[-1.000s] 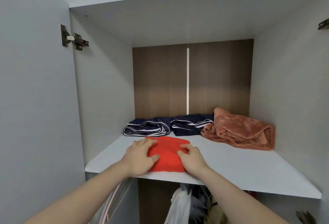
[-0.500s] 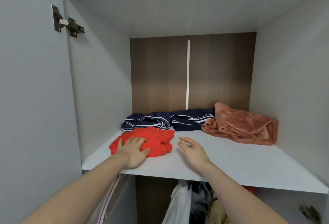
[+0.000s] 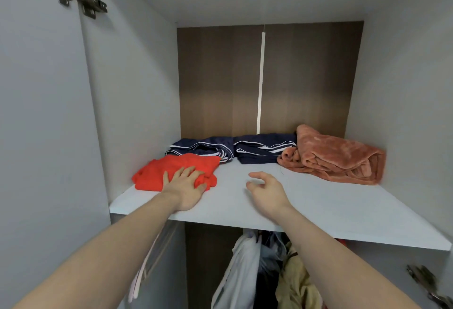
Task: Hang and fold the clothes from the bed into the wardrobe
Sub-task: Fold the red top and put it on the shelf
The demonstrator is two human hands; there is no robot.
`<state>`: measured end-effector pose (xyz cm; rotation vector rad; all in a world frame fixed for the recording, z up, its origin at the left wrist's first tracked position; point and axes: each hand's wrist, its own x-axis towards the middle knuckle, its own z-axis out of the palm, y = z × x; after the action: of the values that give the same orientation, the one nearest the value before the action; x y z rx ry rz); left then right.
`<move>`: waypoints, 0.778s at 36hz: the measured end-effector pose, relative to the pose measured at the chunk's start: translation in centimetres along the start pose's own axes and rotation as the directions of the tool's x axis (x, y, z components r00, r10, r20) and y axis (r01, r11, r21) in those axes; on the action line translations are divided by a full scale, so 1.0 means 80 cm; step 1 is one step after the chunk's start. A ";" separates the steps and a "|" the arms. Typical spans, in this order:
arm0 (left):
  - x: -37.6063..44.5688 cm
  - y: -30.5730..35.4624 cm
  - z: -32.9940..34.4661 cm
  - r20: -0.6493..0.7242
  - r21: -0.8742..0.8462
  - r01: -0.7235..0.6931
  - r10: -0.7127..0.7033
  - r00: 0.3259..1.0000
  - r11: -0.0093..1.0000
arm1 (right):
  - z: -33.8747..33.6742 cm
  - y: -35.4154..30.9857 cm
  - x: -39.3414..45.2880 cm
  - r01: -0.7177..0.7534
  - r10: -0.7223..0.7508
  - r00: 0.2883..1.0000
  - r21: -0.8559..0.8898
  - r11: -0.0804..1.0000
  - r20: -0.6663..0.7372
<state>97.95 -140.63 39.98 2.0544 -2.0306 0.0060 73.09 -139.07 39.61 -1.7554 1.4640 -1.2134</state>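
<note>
Head view: the folded red garment lies on the wardrobe shelf, at its left front, just before the navy striped clothes. Left hand rests flat on it, fingers spread; right hand hovers nearby, loosely curled, empty. Best to press evenly so the fold holds, then lift straight off.
</note>
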 end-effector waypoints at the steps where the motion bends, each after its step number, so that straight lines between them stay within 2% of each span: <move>1: 0.000 0.000 -0.002 0.005 0.012 0.021 -0.021 1.000 1.000 | 0.000 0.000 0.000 -0.002 0.002 1.000 0.004 1.000 0.008; 4: -0.004 0.010 -0.006 0.021 0.058 0.063 -0.064 0.998 0.996 | 0.000 0.001 -0.002 -0.002 0.002 1.000 -0.008 1.000 0.031; 6: -0.015 0.022 -0.004 -0.018 0.037 0.072 -0.072 0.997 0.997 | 0.000 0.001 -0.003 0.003 -0.003 0.999 -0.013 1.000 0.045; 10: -0.054 0.037 0.004 -0.097 -0.073 -0.020 0.013 0.995 0.997 | -0.001 0.000 -0.007 0.041 -0.037 0.996 -0.041 0.998 0.077; 13: -0.093 0.032 0.007 -0.123 -0.099 -0.035 0.023 0.992 0.994 | 0.000 -0.003 -0.011 0.116 -0.105 0.988 -0.099 0.988 0.110; 19: -0.203 0.015 -0.006 -0.011 -0.123 -0.018 0.016 1.000 0.992 | -0.001 -0.005 -0.031 0.233 -0.203 0.964 -0.175 0.956 0.173; 22: -0.267 0.006 -0.020 -0.060 -0.095 -0.006 0.000 0.998 0.995 | 0.004 -0.007 -0.057 0.283 -0.230 0.945 -0.229 0.931 0.230; 24: -0.315 -0.001 -0.029 -0.103 -0.117 0.053 -0.065 0.993 0.992 | 0.015 -0.018 -0.081 0.324 -0.274 0.920 -0.153 0.934 0.280; 28: -0.419 -0.013 -0.037 -0.180 -0.162 0.184 -0.212 0.961 0.970 | 0.041 -0.048 -0.156 0.377 -0.401 0.819 0.141 0.915 0.410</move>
<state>98.56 -107.13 36.70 2.0681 -1.6539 0.0238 77.78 -126.56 37.74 -2.1842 0.8290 -0.9432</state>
